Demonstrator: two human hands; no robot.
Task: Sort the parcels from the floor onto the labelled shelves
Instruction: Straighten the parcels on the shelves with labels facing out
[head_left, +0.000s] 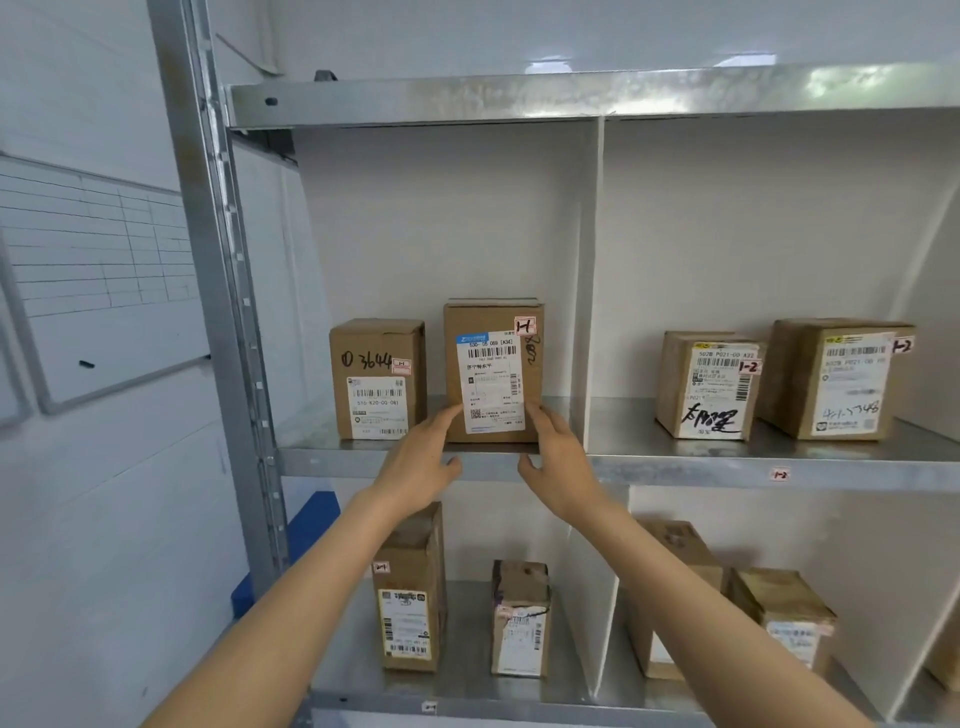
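A tall cardboard parcel (492, 371) with a white shipping label and a red-edged "1-1" sticker stands upright on the middle metal shelf (675, 460), in its left compartment. My left hand (422, 457) touches the parcel's lower left edge with straight fingers. My right hand (557, 457) rests against its lower right edge, fingers relaxed. A shorter parcel marked "3644" (378, 379) stands just to the left of it. In the right compartment, two parcels tagged "1-2" (706, 384) (836, 379) stand side by side.
A white divider (589, 270) splits the shelf into compartments. A small "1-2" tag (780, 474) sits on the shelf edge. The lower shelf (467, 691) holds several parcels. A grey upright post (218, 249), a whiteboard (98, 280) and a blue object (306, 525) are at the left.
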